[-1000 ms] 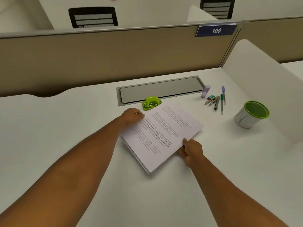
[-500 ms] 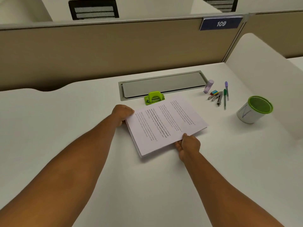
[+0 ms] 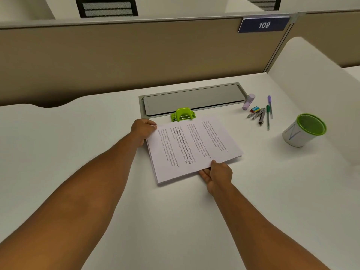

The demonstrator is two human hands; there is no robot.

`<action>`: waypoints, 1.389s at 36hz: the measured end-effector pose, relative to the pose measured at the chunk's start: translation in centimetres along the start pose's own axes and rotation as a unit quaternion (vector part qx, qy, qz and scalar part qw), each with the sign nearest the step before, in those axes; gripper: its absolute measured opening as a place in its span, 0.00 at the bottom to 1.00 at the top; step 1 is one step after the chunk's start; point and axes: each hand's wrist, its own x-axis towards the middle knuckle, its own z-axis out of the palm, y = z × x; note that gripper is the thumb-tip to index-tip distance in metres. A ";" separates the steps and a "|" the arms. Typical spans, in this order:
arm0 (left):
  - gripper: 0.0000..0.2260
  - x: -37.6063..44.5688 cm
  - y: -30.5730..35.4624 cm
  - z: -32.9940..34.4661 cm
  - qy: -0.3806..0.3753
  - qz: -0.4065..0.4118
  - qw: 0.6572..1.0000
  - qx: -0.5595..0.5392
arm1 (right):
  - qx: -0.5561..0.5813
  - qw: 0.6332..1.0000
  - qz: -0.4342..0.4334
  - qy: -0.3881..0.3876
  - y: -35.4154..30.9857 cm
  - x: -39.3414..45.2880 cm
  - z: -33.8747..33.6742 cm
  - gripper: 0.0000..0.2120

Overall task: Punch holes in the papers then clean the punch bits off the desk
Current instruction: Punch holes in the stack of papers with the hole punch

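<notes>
At the stack's far left corner the left hand (image 3: 143, 129) pinches the papers (image 3: 191, 148), while the right hand (image 3: 217, 175) grips the near edge, thumb on top and fingers underneath. Just beyond the sheets' far edge sits the green hole punch (image 3: 182, 114) on the white desk (image 3: 78, 143), the paper partly hiding its front. Off to the right lie pens (image 3: 268, 112) and a green-rimmed cup (image 3: 303, 130).

Both bare forearms extend forward from the near edge and converge toward the middle of the bench. The left hand (image 3: 143, 129) is curled, knuckles up, gripping the far-left corner of the paper stack (image 3: 192, 147). The right hand (image 3: 217, 175) pinches the stack's near edge, thumb on top and fingers (image 3: 204, 174) underneath, wrist straight with the forearm.
</notes>
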 end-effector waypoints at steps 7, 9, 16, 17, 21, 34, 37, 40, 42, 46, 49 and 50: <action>0.04 1.3 0.3 0.0 -0.004 0.044 0.996 0.081 | 0.018 1.000 -0.006 0.003 0.2 0.3 0.7 0.08; 0.07 1.5 0.8 0.2 0.013 0.060 0.991 0.121 | 0.023 1.000 -0.007 0.007 0.2 0.4 0.9 0.08; 0.12 2.0 2.9 1.7 0.035 0.169 0.965 0.199 | 0.032 0.999 0.005 0.009 0.3 0.6 1.5 0.08; 0.13 2.0 3.1 2.1 0.028 0.185 0.961 0.202 | 0.031 0.999 0.006 0.009 0.4 0.7 1.5 0.08; 0.15 2.5 4.1 3.5 -0.013 0.231 0.944 0.235 | 0.017 1.000 -0.001 0.012 0.5 0.8 1.6 0.07; 0.22 3.8 8.8 7.9 -0.117 0.234 0.906 0.332 | -0.033 0.999 -0.022 0.027 0.5 1.5 1.8 0.06; 0.27 4.4 9.0 8.7 -0.155 0.231 0.887 0.369 | -0.035 0.999 -0.018 0.028 -0.1 1.6 1.8 0.07; 0.28 4.8 9.1 9.2 -0.160 0.233 0.874 0.396 | -0.049 0.998 -0.016 0.028 -0.4 1.7 1.8 0.08; 0.27 5.0 9.3 9.4 -0.150 0.233 0.873 0.402 | -0.062 0.997 -0.017 0.030 -0.5 1.7 1.8 0.07; 0.25 5.3 9.5 9.7 -0.123 0.245 0.870 0.410 | -0.089 0.995 -0.017 0.033 -0.9 1.6 1.9 0.07; 0.24 5.7 9.2 9.7 -0.098 0.248 0.874 0.407 | -0.117 0.992 -0.013 0.033 -1.3 1.5 1.9 0.06; 0.24 5.9 9.1 9.7 -0.095 0.246 0.877 0.403 | -0.125 0.992 -0.011 0.029 -1.4 1.5 1.8 0.05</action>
